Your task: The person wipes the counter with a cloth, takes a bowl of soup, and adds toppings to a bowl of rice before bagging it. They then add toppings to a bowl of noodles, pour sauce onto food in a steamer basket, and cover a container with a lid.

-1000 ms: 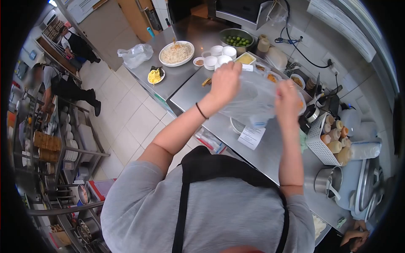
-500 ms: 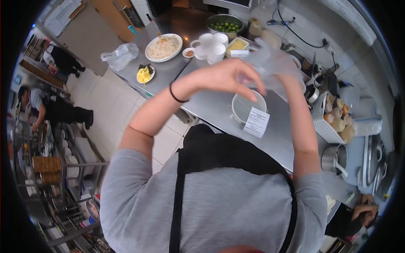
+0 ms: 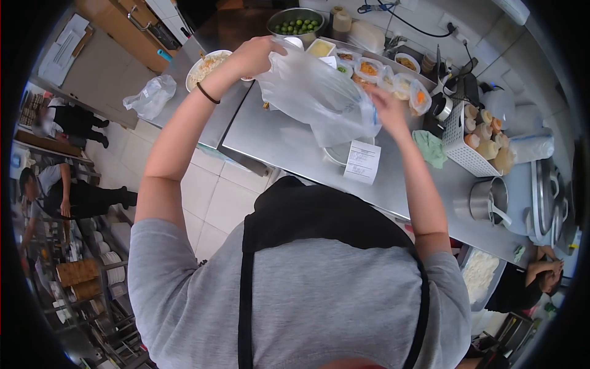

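I now see the plastic bag point(image 3: 319, 98), bunched up a moment ago, spread wide across the upper centre of the frame above the steel counter point(image 3: 289, 144), with the left hand point(image 3: 255, 55) clenched on one edge and the right hand point(image 3: 384, 104) pinching the other.

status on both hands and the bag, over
Grip: left hand on plastic bag top, right hand on its lower edge. Bag spread above steel counter. Under it: receipt, bowl.
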A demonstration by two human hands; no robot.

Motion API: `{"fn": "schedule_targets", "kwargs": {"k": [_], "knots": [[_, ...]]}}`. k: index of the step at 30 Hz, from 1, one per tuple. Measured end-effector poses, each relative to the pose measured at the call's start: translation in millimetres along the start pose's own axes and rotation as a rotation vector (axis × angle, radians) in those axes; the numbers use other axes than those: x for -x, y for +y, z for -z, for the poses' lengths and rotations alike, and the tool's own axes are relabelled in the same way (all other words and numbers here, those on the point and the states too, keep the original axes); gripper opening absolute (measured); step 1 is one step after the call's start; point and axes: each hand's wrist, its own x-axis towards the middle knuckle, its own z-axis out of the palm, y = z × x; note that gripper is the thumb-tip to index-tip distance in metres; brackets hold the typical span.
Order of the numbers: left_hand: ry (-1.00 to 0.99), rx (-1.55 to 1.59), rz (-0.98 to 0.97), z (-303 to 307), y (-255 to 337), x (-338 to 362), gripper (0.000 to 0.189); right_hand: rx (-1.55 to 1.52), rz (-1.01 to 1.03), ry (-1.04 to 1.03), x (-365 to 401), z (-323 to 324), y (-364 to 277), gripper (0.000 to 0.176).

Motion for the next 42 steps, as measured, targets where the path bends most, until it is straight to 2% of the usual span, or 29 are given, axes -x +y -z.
{"fn": "schedule_targets", "kwargs": {"k": [1, 3, 5, 7, 9, 10, 11, 12, 13, 14, 16, 18, 20, 22, 23, 24, 25, 26, 27, 28, 31, 33, 35, 37, 40, 42], "knots": [[-0.008, -0.004, -0.004, 2, 2, -1, 0.05, 0.321, -0.029, -0.132, 11, -7, 35, 0.036], [-0.053, 0.111, -0.115, 5, 8, -3, 0.053, 0.199, -0.189, -0.291, 42, -15, 53, 0.035], [-0.031, 0.16, -0.161, 7, 15, -2, 0.053, -0.232, -0.506, -0.205, 65, -15, 86, 0.033], [-0.019, 0.21, -0.21, 4, 21, -1, 0.054, -0.089, -0.44, -0.139, 86, 12, 117, 0.03], [0.002, 0.241, -0.285, -1, 26, -1, 0.053, 0.044, -0.577, 0.071, 103, 65, 69, 0.033], [-0.004, 0.246, -0.289, -5, 30, 0, 0.053, 0.378, -0.419, 0.125, 109, 98, 100, 0.037], [-0.022, 0.294, -0.268, -11, 34, 0, 0.053, 0.211, -0.588, 0.171, 108, 133, 68, 0.039], [-0.04, 0.341, -0.248, -17, 37, -1, 0.054, 0.174, -0.577, 0.301, 108, 161, 44, 0.035], [-0.045, 0.345, -0.256, -23, 41, -4, 0.054, 0.312, -0.454, 0.305, 105, 196, 41, 0.034], [-0.113, 0.367, -0.224, -30, 44, -6, 0.056, 0.129, -0.494, 0.388, 99, 196, -35, 0.034], [-0.195, 0.398, -0.207, -48, 50, -14, 0.058, -0.2, -0.289, 0.471, 89, 227, -42, 0.032], [-0.16, 0.395, -0.24, -73, 56, -20, 0.057, -0.405, -0.177, 0.398, 69, 202, -108, 0.034], [-0.151, 0.4, -0.219, -82, 72, -20, 0.057, -0.559, -0.118, 0.141, 51, 178, -119, 0.035], [-0.191, 0.444, -0.215, -97, 77, -22, 0.058, -0.504, -0.109, -0.051, 31, 141, -108, 0.033], [-0.229, 0.487, -0.21, -102, 78, -24, 0.059, -0.411, -0.168, -0.097, 26, 122, -97, 0.032], [-0.33, 0.497, -0.202, -77, 94, -12, 0.065, -0.369, -0.236, -0.151, 23, 108, -88, 0.032], [-0.323, 0.498, -0.204, -78, 89, -10, 0.065, -0.308, -0.306, -0.207, 22, 97, -79, 0.031], [-0.401, 0.692, -0.156, -83, 78, -7, 0.068, -0.202, -0.353, -0.233, 24, 85, -78, 0.029], [-0.465, 0.858, -0.123, -88, 72, -2, 0.072, -0.098, -0.284, -0.221, 23, 71, -54, 0.028], [-0.529, 1.02, -0.081, -93, 65, 2, 0.077, 0.095, -0.174, -0.291, 16, 57, -2, 0.029], [-0.515, 1.04, -0.092, -118, 62, 7, 0.077, 0.118, -0.144, -0.283, 17, 9, 23, 0.03], [-0.504, 1.067, -0.044, -134, 54, 5, 0.077, 0.333, -0.229, -0.181, 11, -13, 36, 0.025], [-0.493, 1.093, 0.006, -125, 58, 9, 0.077, 0.411, -0.284, -0.167, 10, -21, 39, 0.024], [-0.522, 0.906, 0.104, -113, 61, 10, 0.077, 0.489, -0.341, -0.149, 10, -18, 33, 0.023], [-0.439, 0.774, 0.031, -124, 52, 8, 0.077, 0.369, -0.299, -0.125, 19, 16, -7, 0.027], [-0.422, 0.776, 0.018, -130, 51, 7, 0.074, 0.541, 0.039, 0.176, 30, 32, -21, 0.034]]}}
